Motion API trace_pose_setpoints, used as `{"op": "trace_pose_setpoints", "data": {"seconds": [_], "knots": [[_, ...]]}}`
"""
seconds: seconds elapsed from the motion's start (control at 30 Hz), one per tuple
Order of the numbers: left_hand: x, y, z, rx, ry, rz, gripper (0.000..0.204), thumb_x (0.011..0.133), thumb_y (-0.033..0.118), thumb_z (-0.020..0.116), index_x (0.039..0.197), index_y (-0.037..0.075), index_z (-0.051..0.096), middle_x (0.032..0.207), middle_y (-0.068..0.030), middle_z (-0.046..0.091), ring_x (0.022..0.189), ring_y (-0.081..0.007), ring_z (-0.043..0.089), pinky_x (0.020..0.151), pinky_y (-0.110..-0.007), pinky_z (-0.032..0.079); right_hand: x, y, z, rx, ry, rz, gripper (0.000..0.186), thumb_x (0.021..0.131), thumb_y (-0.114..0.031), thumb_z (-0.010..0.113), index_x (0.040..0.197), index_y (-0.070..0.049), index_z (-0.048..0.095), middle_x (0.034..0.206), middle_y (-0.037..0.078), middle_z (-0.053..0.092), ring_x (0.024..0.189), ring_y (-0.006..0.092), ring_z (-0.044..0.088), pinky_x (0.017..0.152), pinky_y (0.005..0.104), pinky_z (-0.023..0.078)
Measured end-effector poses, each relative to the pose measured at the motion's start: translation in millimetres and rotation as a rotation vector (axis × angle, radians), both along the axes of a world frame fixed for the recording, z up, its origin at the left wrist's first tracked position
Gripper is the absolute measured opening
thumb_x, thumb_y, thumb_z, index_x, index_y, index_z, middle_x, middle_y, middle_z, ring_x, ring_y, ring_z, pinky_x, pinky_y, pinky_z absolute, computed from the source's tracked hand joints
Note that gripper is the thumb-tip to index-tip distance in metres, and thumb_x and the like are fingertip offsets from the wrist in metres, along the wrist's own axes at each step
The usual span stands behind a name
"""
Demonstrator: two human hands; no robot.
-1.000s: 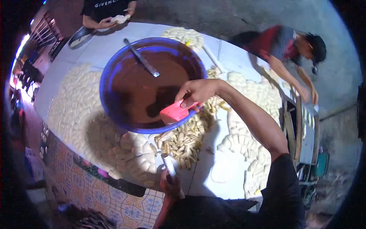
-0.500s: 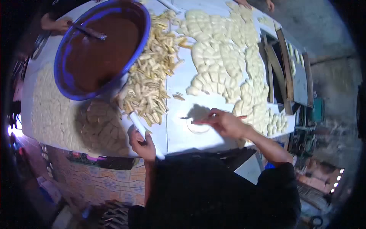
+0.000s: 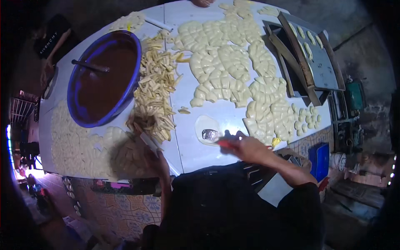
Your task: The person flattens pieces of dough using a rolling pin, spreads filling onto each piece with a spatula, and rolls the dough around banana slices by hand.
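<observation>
My right hand [image 3: 246, 149] grips a red-handled spoon [image 3: 210, 134], its shiny metal head resting over a thin, flat round of pale dough [image 3: 206, 121]. Shadow covers my left hand [image 3: 157, 163], which is closed around a white rolling pin [image 3: 150, 143] near the table's front edge; its fingers show poorly. Just beyond that hand lies a long heap of cut yellowish strips [image 3: 154, 93], like banana pieces. Glossy filled dough pieces [image 3: 221, 89] sit close together in rows right of and beyond the flat round.
Back left stands a blue basin [image 3: 135, 79] of brown liquid with a handled tool [image 3: 89, 65] leaning in it. More dough pieces [image 3: 73, 141] cover the left side. Metal trays [image 3: 321, 62] are stacked at the right. Another person's arm [image 3: 54, 52] is at far left, a hand [image 3: 203, 2] at the far edge.
The view has shifted. My right hand has turned the spoon so its head lies over the dough round. The other person's hand has left the tool in the basin.
</observation>
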State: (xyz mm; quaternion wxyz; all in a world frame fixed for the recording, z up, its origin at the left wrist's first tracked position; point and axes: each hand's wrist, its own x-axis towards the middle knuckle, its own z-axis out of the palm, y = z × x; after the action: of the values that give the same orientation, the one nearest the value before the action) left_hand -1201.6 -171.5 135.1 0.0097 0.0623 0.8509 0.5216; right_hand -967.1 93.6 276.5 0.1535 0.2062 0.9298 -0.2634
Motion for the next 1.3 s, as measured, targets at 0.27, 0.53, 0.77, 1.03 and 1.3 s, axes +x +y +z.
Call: {"op": "trace_pose_setpoints", "data": {"seconds": [0.27, 0.53, 0.77, 1.03, 1.3], "knots": [[0, -4, 4, -0.116, 0.238, -0.078, 0.059, 0.081, 0.000, 0.071, 0.136, -0.006, 0.050, 0.095, -0.0136, 0.061, 0.078, -0.0251, 0.061, 0.075, -0.039, 0.050, -106, 76, -37, 0.574, 0.647, -0.291, 0.035, 0.083, -0.006, 0.067, 0.118, -0.002, 0.070, 0.109, 0.022, 0.068, 0.096, 0.0349, 0.067, 0.082, 0.0431, 0.054], [-7, 5, 14, 0.051, 0.198, -0.039, 0.060, 0.078, -0.006, 0.072, 0.134, -0.007, 0.050, 0.103, -0.0157, 0.060, 0.077, -0.0244, 0.058, 0.066, -0.035, 0.047, -205, -22, -100, 0.122, 0.703, 0.010, 0.021, 0.086, -0.009, 0.061, 0.104, 0.000, 0.065, 0.103, 0.019, 0.065, 0.100, 0.0386, 0.062, 0.084, 0.0475, 0.053], [-9, 11, 30, -0.228, 0.561, 0.053, 0.046, 0.087, 0.002, 0.065, 0.130, -0.008, 0.052, 0.124, -0.0242, 0.058, 0.110, -0.0390, 0.058, 0.095, -0.049, 0.045, -193, -21, -92, -0.022, 0.621, 0.097, 0.019, 0.081, -0.007, 0.061, 0.097, 0.001, 0.067, 0.086, 0.023, 0.066, 0.084, 0.0398, 0.067, 0.074, 0.0484, 0.055], [20, 53, 76, 0.015, 0.451, -0.315, 0.034, 0.084, 0.001, 0.068, 0.117, -0.003, 0.061, 0.112, -0.0182, 0.063, 0.105, -0.0396, 0.058, 0.090, -0.047, 0.047, -105, 21, -63, -0.517, 0.580, 0.072, 0.032, 0.083, -0.001, 0.065, 0.114, 0.002, 0.070, 0.076, 0.010, 0.066, 0.066, 0.0136, 0.059, 0.067, 0.0298, 0.052], [26, 104, 56, -0.046, 0.382, -0.769, 0.028, 0.080, -0.001, 0.068, 0.108, 0.003, 0.070, 0.102, -0.0130, 0.066, 0.100, -0.0350, 0.059, 0.091, -0.044, 0.047, -64, 11, -64, -0.341, 0.591, -0.296, 0.021, 0.084, -0.001, 0.065, 0.103, 0.006, 0.069, 0.088, 0.019, 0.070, 0.074, 0.0261, 0.068, 0.072, 0.0355, 0.055]]}}
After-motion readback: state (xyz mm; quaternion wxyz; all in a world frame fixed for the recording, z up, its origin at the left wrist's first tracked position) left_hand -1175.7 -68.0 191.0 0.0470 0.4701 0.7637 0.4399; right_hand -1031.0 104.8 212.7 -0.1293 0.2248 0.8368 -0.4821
